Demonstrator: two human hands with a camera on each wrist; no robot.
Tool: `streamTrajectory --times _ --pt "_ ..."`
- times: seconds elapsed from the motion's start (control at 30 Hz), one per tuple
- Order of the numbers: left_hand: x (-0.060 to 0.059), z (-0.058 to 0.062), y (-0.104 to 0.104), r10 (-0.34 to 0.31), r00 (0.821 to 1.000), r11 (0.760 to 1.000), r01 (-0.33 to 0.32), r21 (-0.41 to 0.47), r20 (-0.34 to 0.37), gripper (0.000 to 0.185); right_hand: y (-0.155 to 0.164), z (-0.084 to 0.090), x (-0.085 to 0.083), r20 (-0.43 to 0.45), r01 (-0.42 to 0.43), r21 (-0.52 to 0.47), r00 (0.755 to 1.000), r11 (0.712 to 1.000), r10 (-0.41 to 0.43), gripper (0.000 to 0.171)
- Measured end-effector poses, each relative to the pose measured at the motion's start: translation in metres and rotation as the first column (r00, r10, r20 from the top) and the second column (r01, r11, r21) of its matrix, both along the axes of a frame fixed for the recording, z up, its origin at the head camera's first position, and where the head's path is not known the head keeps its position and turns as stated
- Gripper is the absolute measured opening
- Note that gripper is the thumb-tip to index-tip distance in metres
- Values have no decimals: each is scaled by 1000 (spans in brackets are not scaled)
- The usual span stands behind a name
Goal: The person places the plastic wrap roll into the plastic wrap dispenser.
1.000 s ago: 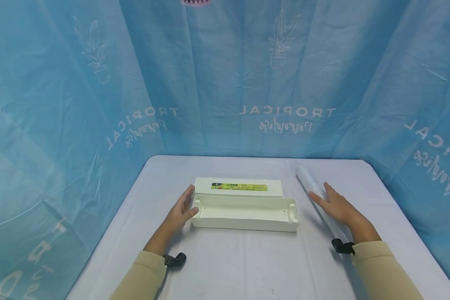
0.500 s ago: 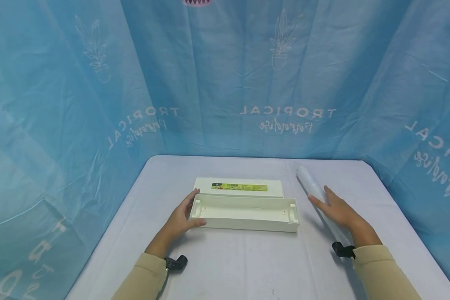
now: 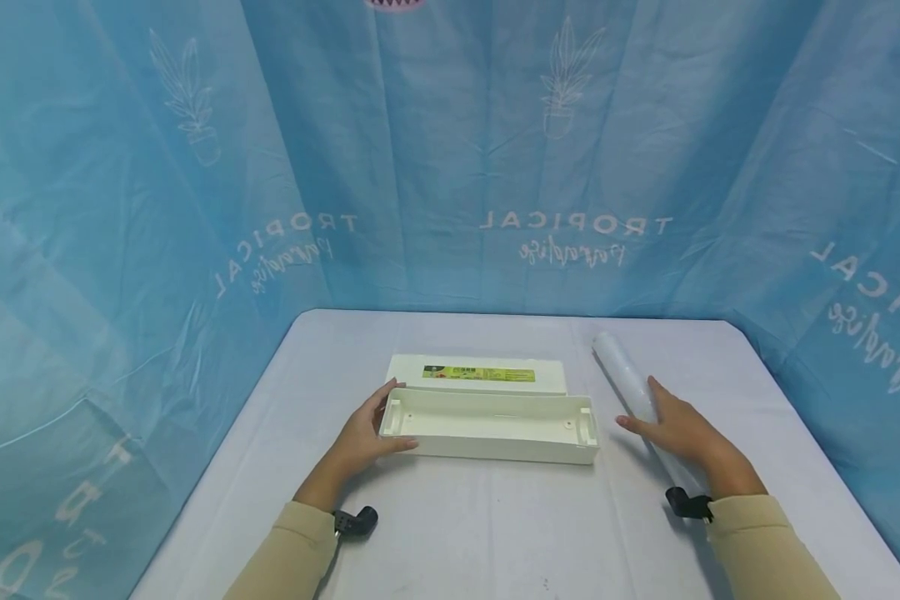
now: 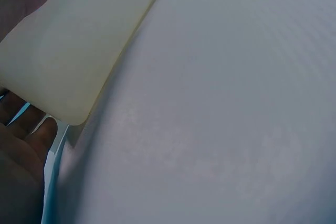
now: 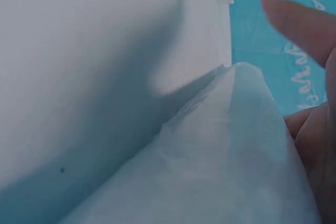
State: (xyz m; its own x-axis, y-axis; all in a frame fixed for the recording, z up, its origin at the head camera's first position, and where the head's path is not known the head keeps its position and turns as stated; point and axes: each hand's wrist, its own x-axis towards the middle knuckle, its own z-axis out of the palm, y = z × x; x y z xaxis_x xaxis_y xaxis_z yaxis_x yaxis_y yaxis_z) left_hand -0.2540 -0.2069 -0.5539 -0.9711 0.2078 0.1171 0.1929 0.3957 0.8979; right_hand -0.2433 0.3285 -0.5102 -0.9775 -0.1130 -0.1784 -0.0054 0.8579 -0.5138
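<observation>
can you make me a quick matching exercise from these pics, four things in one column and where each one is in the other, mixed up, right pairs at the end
Things
1. White rectangular plastic piece with a yellow-green label
2. Pale oblong open-topped plastic box
3. Translucent roll of plastic film
4. Blue fabric curtain with white print

Places
A. Lies at a slant by the right hand
B. Hangs behind the white table
C. Lies just behind the box
D. Has its left end held by the left hand

Pairs: 1-C, 2-D, 3-A, 4-B
</observation>
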Motion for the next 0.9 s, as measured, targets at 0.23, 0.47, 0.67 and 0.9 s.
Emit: streamTrajectory --times 0.23,0.47,0.67,0.9 --pt "-2 -3 -1 -33 999 997 31 69 23 119 7 -2 6 27 6 -3 1000 1000 -6 120" --pt "-4 -5 -2 -31 999 993 27 111 36 118 11 -4 7 52 33 -5 998 999 -32 114" --pt "-4 -6 -2 -34 999 993 29 118 42 116 9 -4 10 23 38 -7 999 999 -38 108" --pt "-3 -3 -1 -32 998 992 26 126 52 113 7 -9 13 -101 30 -15 994 999 -32 97"
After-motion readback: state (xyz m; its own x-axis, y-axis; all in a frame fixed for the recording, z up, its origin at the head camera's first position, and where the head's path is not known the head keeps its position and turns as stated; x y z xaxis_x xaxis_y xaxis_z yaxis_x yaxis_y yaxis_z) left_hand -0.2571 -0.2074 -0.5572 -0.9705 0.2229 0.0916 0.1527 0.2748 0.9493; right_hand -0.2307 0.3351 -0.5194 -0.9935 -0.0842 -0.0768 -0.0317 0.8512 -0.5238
